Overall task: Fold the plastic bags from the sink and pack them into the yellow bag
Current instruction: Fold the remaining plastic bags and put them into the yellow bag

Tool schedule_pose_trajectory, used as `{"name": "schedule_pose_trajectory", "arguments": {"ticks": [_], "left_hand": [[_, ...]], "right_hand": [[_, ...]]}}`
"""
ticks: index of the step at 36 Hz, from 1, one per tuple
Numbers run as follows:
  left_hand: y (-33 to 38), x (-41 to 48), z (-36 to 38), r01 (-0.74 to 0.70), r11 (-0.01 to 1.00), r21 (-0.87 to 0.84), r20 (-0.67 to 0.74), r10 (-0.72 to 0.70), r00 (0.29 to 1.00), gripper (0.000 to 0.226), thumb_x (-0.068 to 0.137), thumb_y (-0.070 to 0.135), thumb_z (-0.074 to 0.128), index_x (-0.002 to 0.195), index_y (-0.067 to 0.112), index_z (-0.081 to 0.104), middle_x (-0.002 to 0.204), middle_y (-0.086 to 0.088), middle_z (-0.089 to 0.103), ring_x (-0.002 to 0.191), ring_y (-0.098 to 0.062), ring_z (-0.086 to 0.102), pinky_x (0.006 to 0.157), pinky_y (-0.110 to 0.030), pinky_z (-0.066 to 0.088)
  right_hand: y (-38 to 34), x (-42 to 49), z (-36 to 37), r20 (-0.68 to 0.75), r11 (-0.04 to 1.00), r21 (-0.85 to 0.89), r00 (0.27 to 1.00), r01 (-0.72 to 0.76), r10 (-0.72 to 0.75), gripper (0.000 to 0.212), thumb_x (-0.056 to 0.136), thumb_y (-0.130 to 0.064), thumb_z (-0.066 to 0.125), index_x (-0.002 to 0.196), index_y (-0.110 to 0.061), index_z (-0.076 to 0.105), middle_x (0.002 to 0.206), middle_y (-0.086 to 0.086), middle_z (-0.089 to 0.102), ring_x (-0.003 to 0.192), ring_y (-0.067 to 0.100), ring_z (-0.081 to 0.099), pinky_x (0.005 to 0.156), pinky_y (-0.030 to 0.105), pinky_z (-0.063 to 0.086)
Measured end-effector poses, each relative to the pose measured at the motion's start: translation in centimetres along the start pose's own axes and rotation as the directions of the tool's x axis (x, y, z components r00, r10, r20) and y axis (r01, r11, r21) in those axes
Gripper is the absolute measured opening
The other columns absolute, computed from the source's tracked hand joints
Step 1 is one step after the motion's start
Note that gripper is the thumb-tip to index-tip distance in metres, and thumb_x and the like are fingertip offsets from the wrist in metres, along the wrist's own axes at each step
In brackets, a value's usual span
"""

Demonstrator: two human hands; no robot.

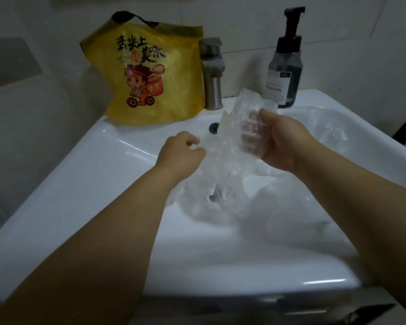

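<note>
Dim tiled washroom; white sink (80, 184) fills centre frame. Above basin, mid-frame, clear plastic bag (230, 141) held up. right hand (284, 141) grips bunched upper part, fingers showing through film. left hand (181, 153) pinches lower-left edge, likely stretching it flat for folding. Lower right, loose bags (279, 207) wait in basin. Upper left on rim, yellow bag (150, 73) stands handle-up beside faucet (212, 73), near for packing.

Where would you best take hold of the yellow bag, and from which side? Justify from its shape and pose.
Grip the dark handle loop at the top of the yellow bag, coming from above. The bag stands upright on the sink rim, its handle arching free, while the faucet crowds its right side.
</note>
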State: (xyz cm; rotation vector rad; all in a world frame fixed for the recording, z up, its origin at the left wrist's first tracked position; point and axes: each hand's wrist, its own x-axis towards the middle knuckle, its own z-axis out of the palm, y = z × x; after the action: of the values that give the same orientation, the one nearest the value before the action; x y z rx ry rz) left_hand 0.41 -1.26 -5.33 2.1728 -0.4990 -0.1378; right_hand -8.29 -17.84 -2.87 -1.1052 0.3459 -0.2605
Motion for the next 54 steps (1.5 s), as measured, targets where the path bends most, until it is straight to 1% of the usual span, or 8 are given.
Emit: {"name": "schedule_pose_trajectory", "arguments": {"ticks": [4,15,26,33,41,46,51,54], "left_hand": [[1.0,-1.4,0.1,-0.069,0.971,-0.23,0.073,0.088,0.993,0.06,0.085,0.011,0.064,0.14,0.024,0.046,0.136,0.006,0.049,0.126,-0.011,0.045,0.089,-0.024,0.038],[1.7,-2.2,-0.2,0.185,0.723,-0.665,0.23,-0.038,0.973,0.014,0.096,0.03,0.058,0.089,0.019,0.063,0.066,0.008,0.068,0.065,-0.008,0.061,0.063,-0.024,0.048],[0.3,-1.0,-2.3,0.165,0.481,-0.861,-0.037,-0.382,0.923,0.034,0.102,0.008,0.042,0.131,0.015,0.057,0.133,-0.013,0.059,0.119,-0.03,0.059,0.088,-0.033,0.05],[0.3,-0.9,-2.4,0.094,0.56,-0.823,-0.086,-0.287,0.954,0.044,0.091,-0.012,0.039,0.111,0.016,0.065,0.121,-0.01,0.065,0.1,-0.023,0.066,0.071,-0.028,0.058],[0.0,-0.3,-2.5,0.005,0.736,-0.677,-0.204,-0.194,0.96,0.036,0.092,-0.006,0.044,0.104,0.021,0.064,0.111,-0.007,0.069,0.105,-0.027,0.066,0.094,-0.045,0.054],[0.4,0.2,-2.7,-0.039,0.721,-0.692,-0.178,-0.118,0.977,0.041,0.086,-0.016,0.049,0.103,0.019,0.061,0.115,-0.004,0.064,0.097,-0.024,0.064,0.059,-0.026,0.053],[0.4,1.2,-2.5,-0.02,0.738,-0.675,-0.101,-0.066,0.993,0.036,0.087,-0.01,0.054,0.11,0.016,0.065,0.115,-0.008,0.065,0.101,-0.032,0.065,0.083,-0.049,0.055],[0.3,1.7,-2.9,-0.001,0.711,-0.703,-0.078,-0.076,0.994,0.028,0.091,0.0,0.056,0.109,0.018,0.067,0.1,-0.007,0.071,0.077,-0.022,0.065,0.072,-0.037,0.053]], "right_hand": [[0.4,-0.5,0.3,0.04,0.999,0.02,0.998,-0.046,0.045,0.029,0.101,-0.018,0.04,0.121,-0.004,0.057,0.097,0.011,0.065,0.093,0.024,0.063,0.094,0.04,0.05],[0.9,-1.9,2.1,0.222,0.993,0.049,0.97,-0.108,0.095,0.031,0.097,-0.023,0.04,0.108,-0.003,0.062,0.107,0.014,0.065,0.103,0.029,0.061,0.1,0.041,0.043],[2.5,-1.1,2.3,-0.129,0.867,-0.497,0.986,0.024,-0.101,0.022,0.095,-0.001,0.049,0.115,-0.005,0.056,0.099,0.011,0.058,0.094,0.027,0.059,0.09,0.046,0.054],[1.9,-2.2,3.2,0.266,0.839,-0.542,0.957,0.051,0.113,0.057,0.074,-0.03,0.075,0.125,-0.019,0.052,0.124,0.005,0.061,0.117,0.028,0.056,0.108,0.052,0.036],[-1.7,-1.2,3.6,0.327,0.96,-0.274,0.933,-0.06,0.151,0.062,0.089,-0.064,0.038,0.109,-0.011,0.065,0.096,0.006,0.073,0.09,0.025,0.07,0.078,0.039,0.052],[0.3,-0.4,4.3,0.276,0.801,-0.598,0.945,0.024,0.178,0.046,0.081,-0.049,0.063,0.111,-0.015,0.061,0.103,0.006,0.07,0.094,0.023,0.068,0.088,0.043,0.054],[1.2,-0.3,4.7,0.295,0.75,-0.649,0.951,0.127,0.094,0.02,0.086,-0.02,0.068,0.103,-0.015,0.06,0.101,0.008,0.068,0.093,0.025,0.067,0.085,0.037,0.055],[1.2,0.4,4.9,0.192,0.783,-0.606,0.981,0.14,-0.027,0.016,0.091,-0.014,0.062,0.106,-0.01,0.065,0.088,0.005,0.068,0.082,0.023,0.066,0.079,0.036,0.054]]}}
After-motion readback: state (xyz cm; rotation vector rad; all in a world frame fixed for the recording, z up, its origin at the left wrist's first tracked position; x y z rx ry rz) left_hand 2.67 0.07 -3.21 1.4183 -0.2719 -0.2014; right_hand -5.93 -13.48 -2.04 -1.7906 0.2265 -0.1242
